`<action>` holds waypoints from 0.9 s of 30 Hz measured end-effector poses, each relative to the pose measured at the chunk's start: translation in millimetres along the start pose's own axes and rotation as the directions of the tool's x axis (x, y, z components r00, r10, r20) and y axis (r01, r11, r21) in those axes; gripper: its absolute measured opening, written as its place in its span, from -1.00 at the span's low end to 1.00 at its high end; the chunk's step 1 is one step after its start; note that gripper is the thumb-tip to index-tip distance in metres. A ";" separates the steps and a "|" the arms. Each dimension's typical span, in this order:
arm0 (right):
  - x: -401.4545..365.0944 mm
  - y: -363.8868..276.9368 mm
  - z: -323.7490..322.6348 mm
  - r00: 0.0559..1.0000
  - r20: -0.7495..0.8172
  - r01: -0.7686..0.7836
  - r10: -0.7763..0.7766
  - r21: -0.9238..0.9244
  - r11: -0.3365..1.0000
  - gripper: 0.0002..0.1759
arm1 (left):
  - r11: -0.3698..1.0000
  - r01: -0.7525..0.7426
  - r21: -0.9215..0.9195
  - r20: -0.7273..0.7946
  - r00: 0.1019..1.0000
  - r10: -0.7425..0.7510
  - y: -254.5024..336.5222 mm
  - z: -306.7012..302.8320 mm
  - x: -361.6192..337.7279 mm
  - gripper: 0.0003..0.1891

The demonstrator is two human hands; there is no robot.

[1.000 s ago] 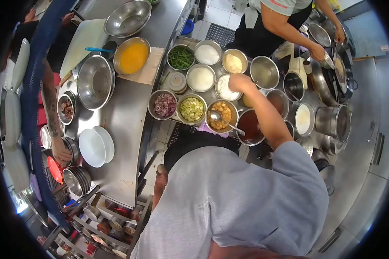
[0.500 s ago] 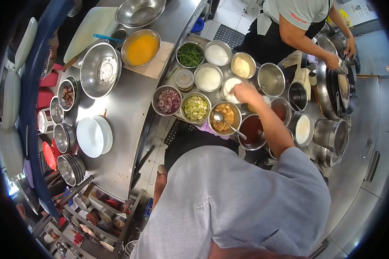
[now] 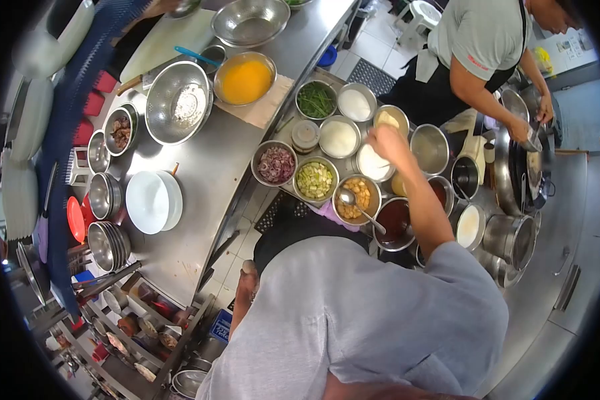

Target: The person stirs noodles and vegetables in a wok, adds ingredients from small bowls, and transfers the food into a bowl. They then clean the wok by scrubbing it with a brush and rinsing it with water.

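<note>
My right hand (image 3: 389,143) reaches over the metal bowls, its fingers bunched at the near rim of a bowl of pale yellow powder (image 3: 387,118). Under the wrist is a bowl of white powder or granules (image 3: 373,162). Whatever the fingertips pinch, if anything, is hidden. My left hand (image 3: 247,283) hangs low beside my body with fingers curled; a pale rounded end shows at its top, too small to name. Closest to me are bowls of chopped red onion (image 3: 277,165), chopped green vegetable (image 3: 314,181) and orange-brown chunks (image 3: 357,201) with a spoon (image 3: 361,211) in it.
A co-worker (image 3: 477,53) stands at the upper right, hands at a wok (image 3: 513,167). More bowls hold green stalks (image 3: 316,100) and dark red sauce (image 3: 395,220). On the left steel counter (image 3: 197,247) are a colander (image 3: 179,103), an orange-yellow liquid bowl (image 3: 245,78) and white bowls (image 3: 150,202).
My right hand has moved from the white bowl away from me to the pale yellow one. The view has shifted, and the co-worker's head now shows.
</note>
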State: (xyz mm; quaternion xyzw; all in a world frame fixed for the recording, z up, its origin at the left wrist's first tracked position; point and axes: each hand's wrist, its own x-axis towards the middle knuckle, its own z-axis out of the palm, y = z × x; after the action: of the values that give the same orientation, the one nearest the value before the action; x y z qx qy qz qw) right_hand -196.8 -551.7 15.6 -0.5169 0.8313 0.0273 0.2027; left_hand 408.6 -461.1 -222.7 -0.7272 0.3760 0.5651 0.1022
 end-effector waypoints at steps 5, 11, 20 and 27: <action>102.2 -54.8 -5.9 0.959 -0.242 0.175 -0.147 0.099 0.980 -0.76 | 0.995 -0.020 0.098 -0.086 0.996 0.028 78.8 -8.5 -98.4 -0.18; 169.8 -78.4 37.8 0.980 -0.113 0.156 -0.163 -0.067 0.985 -0.67 | 0.997 -0.061 -0.049 -0.187 0.981 0.051 29.4 3.3 -81.4 -0.22; 185.4 -72.0 54.9 0.909 -0.197 0.370 -0.368 -0.027 0.929 -0.56 | 0.861 0.038 -0.507 -0.060 0.995 -0.079 -39.5 51.3 -98.0 -0.25; 183.4 -58.8 51.1 0.921 -0.243 0.297 -0.304 -0.065 0.953 -0.74 | 0.975 -0.208 -0.082 -0.355 0.920 0.167 27.3 -13.8 -130.8 -0.13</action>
State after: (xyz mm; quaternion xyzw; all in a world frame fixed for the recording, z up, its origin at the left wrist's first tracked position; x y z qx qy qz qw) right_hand -200.2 -721.5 -88.5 -0.6402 0.7606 -0.0585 0.0908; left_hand 390.5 -431.6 -92.9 -0.7804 0.4221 0.4570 -0.0629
